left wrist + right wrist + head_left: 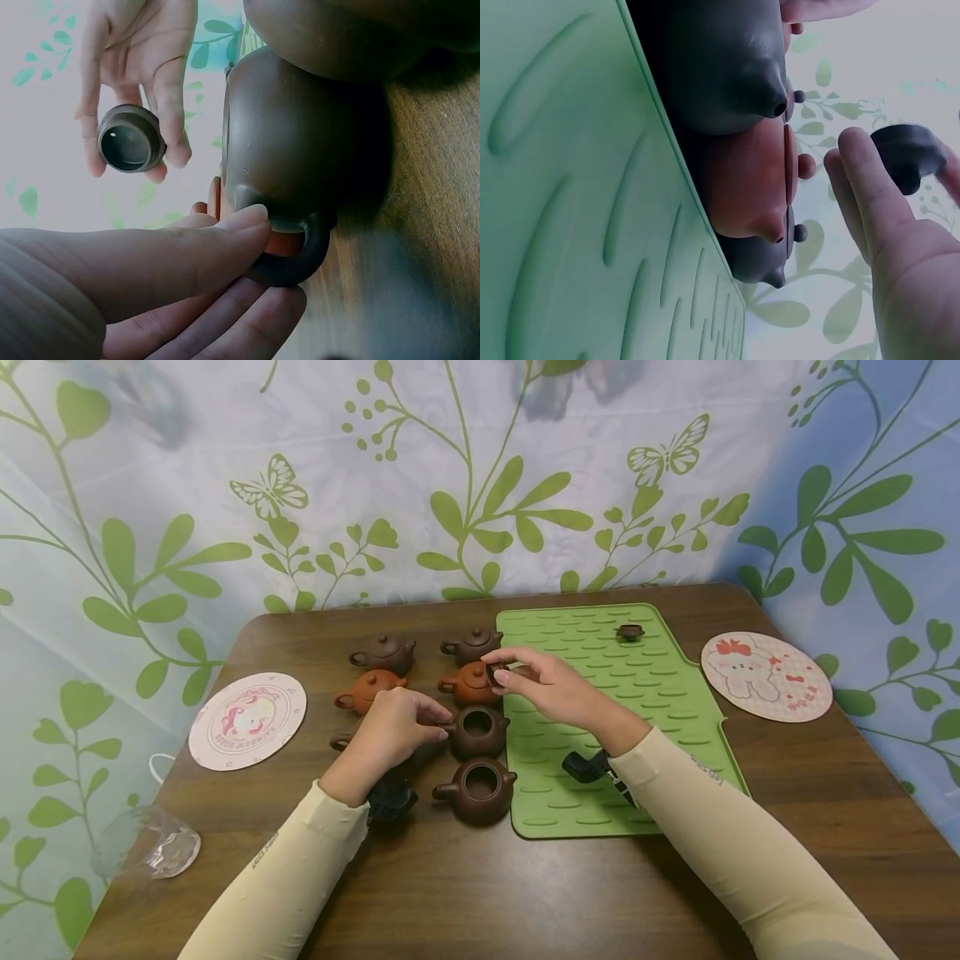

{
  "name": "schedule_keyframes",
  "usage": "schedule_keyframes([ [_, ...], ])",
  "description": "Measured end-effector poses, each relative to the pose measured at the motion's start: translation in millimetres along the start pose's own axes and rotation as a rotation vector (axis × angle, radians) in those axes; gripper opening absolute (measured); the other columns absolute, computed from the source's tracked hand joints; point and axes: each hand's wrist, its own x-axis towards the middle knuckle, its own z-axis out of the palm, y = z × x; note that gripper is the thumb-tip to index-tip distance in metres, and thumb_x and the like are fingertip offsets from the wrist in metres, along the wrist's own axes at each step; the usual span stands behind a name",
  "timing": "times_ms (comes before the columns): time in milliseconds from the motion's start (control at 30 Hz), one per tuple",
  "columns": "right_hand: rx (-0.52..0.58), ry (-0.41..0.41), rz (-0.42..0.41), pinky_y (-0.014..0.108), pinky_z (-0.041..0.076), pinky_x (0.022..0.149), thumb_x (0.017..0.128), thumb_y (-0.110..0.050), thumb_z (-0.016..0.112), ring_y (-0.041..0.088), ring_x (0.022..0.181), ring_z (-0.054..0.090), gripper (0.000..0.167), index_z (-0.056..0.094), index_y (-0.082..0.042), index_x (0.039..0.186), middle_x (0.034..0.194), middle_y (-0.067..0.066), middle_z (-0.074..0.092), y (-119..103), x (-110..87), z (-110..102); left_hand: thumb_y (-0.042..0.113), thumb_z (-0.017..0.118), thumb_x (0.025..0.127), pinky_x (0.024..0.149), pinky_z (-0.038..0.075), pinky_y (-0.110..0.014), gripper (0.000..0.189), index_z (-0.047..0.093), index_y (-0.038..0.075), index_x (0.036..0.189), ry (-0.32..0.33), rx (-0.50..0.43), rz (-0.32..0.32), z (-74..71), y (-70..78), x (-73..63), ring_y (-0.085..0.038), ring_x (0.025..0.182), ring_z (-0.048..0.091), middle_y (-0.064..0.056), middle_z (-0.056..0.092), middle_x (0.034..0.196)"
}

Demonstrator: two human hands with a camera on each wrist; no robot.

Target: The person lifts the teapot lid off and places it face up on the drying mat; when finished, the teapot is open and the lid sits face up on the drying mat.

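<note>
My left hand (396, 732) pinches the handle of a dark brown teapot (487, 750), whose top is uncovered. That teapot (292, 135) stands upright in the left wrist view, thumb and fingers at its handle. Above and behind it, my right hand (562, 689) holds a small dark lid (496, 673) between thumb and fingers. In the right wrist view the lid (909, 146) has its knob downward. A second uncovered dark teapot (480, 814) stands in front. Behind are lidded orange-brown teapots (471, 687) and dark ones (386, 653). My left hand and wrist partly hide the left column.
A green ridged mat (585, 810) lies right of the teapots, with another small dark lid (630, 632) on its far part. Round printed mats lie left (247, 720) and right (767, 677). A clear glass (176, 852) lies near the table's left edge.
</note>
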Motion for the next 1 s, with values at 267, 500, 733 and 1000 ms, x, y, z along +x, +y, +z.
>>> schedule_keyframes([
  [267,-0.005,0.082,0.057,0.041,0.053,0.07,0.102,-0.015,0.074,0.031,0.088,0.063,0.047,0.057,-0.012,0.146,0.124,0.014,0.067,1,-3.2,-4,0.009,0.088,0.087,0.084,0.057,-0.04,0.017,0.086,0.012,0.103,-0.002,-0.001,-0.004,-0.4,0.4,-0.8,-0.014,0.092,0.073,0.004,0.079,0.094],
  [500,0.103,0.127,0.06,0.043,0.058,0.087,0.096,0.007,0.074,0.033,0.109,0.067,0.05,0.054,0.001,0.142,0.125,0.028,0.064,6,-3.4,-8,0.009,0.088,0.087,0.084,0.057,-0.04,0.016,0.085,0.012,0.103,-0.002,0.002,0.004,0.3,-2.5,0.6,-0.014,0.092,0.073,0.004,0.078,0.093],
  [733,0.084,0.188,0.092,0.039,0.058,0.087,0.097,0.004,0.075,0.033,0.112,0.067,0.047,0.056,0.001,0.14,0.122,0.018,0.068,7,-5.6,-15,0.01,0.087,0.088,0.09,0.054,-0.043,0.016,0.085,0.013,0.103,-0.007,0.005,0.0,-0.8,-2.1,0.2,-0.016,0.095,0.073,0.005,0.078,0.094],
  [1000,-0.039,0.227,0.095,0.034,0.057,0.087,0.097,-0.003,0.078,0.027,0.113,0.067,0.044,0.059,-0.001,0.137,0.125,0.015,0.068,14,-10.5,-37,0.009,0.087,0.088,0.104,0.047,-0.047,0.016,0.085,0.012,0.104,-0.009,0.006,0.009,-0.7,-1.8,0.4,-0.016,0.094,0.073,0.004,0.079,0.094],
])
